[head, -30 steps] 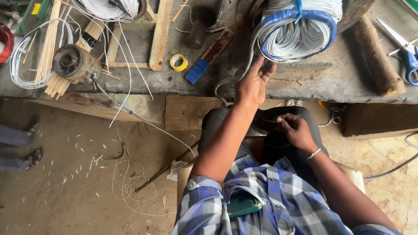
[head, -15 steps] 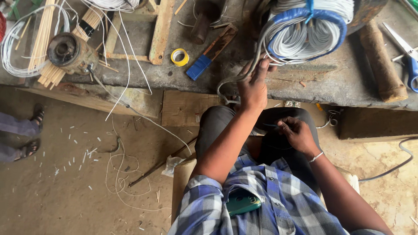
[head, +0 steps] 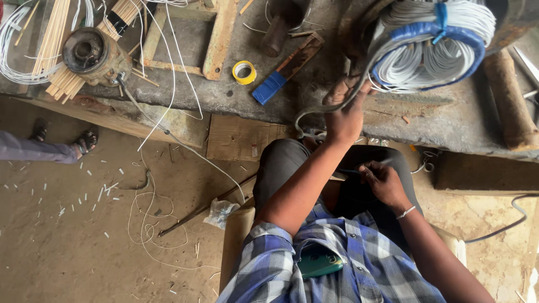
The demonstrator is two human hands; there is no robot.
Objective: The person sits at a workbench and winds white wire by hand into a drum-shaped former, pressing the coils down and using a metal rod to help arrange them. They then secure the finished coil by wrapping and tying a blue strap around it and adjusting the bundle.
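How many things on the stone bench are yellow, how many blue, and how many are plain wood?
Yellow: 1, the yellow tape roll
Blue: 1, the blue-tipped flat tool
Plain wood: 2, the bundle of thin wooden sticks and the wooden frame
Total: 4

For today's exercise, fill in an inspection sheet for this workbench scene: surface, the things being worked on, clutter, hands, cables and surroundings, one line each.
Surface: rough grey workbench, worn and stained.
Things in hand: coil of white wire bound with blue tape on the bench; grey strands run from it down to the left hand.
Clutter: yellow tape roll, blue-tipped flat tool, wooden sticks, round metal part, wooden frame.
Hands: left hand raised to the bench edge, gripping the grey strands; right hand over the lap, pinching something thin, too small to tell.
Cables: loose white wires trail off the bench to the floor.
Surroundings: dirt floor with white scraps; another person's sandalled foot.
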